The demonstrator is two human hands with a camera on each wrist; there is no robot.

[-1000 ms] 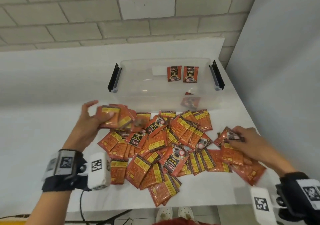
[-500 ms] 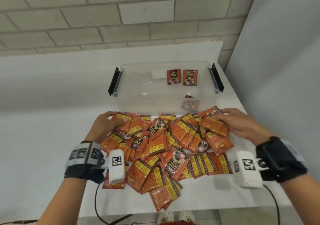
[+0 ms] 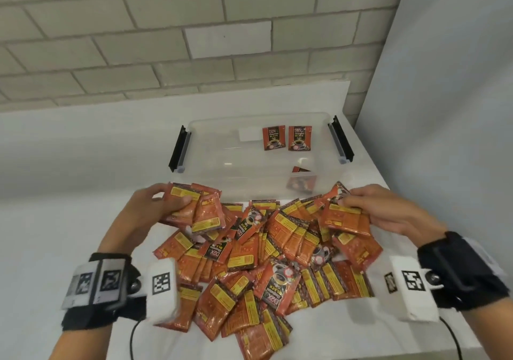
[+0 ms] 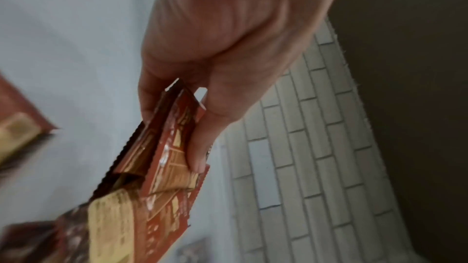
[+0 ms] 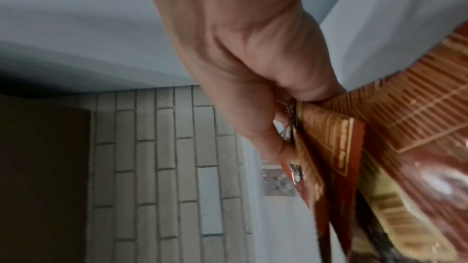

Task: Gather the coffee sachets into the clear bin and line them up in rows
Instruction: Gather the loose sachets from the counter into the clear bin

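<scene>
We see a white counter [image 3: 69,193] set against a brick wall [image 3: 166,40], with a grey panel [image 3: 458,109] closing it off on the right. At its far side sits the clear bin [image 3: 211,148], its black latches [image 3: 177,148] at either end. Only three sachets lie inside: two side by side [image 3: 287,137] at the far wall and one [image 3: 301,183] near the front wall, so the rows are barely begun. Nearly all the work is left, we judge: the pile [image 3: 263,248] of red sachets spreads loose over the counter just near of the bin, overlapping at every angle.

Our left hand [image 3: 144,212] grips a bunch [image 3: 194,209] at the pile's far left corner, thumb on top. Our right hand [image 3: 388,215] grasps another bunch [image 3: 344,218] at the far right corner. Both bunches are untidy and fanned, which may hinder neat rows. Nothing stands between the hands and the bin but its near wall.
</scene>
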